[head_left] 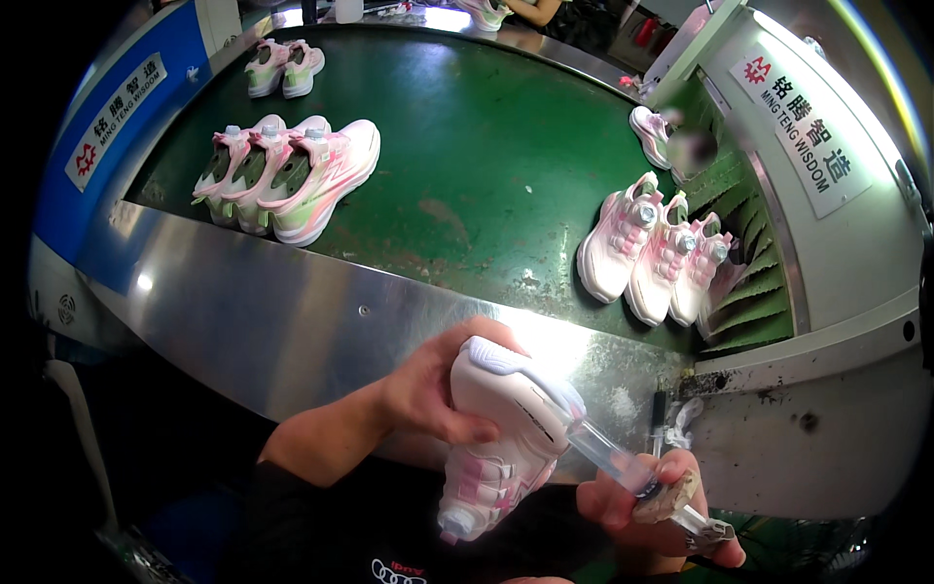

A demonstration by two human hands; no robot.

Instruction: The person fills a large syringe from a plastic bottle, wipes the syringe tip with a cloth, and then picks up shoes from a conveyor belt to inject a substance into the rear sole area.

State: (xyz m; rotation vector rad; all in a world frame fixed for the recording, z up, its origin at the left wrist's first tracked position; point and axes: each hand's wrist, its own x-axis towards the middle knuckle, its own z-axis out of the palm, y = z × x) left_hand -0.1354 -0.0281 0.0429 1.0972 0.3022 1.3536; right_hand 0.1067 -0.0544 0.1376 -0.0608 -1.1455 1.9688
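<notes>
My left hand [440,387] grips a white and pink sneaker [511,399], tilted with its sole edge up and to the right. The fingers wrap its toe, while the pink straps and a dial point down toward my body. My right hand [647,506] is closed around a clear plastic tube [605,450], whose far end meets the sole edge; whether it is a glue syringe I cannot tell. A tan, rough-looking lump [667,496] and a whitish, metallic-looking piece [708,531] show at the same hand.
A green conveyor belt [457,146] runs behind a metal ledge [292,311]. Several sneakers stand on the left [326,180] and right [615,238]. Green strip flaps [754,302] hang at the right machine opening. A co-worker's arm [535,12] shows at the far edge.
</notes>
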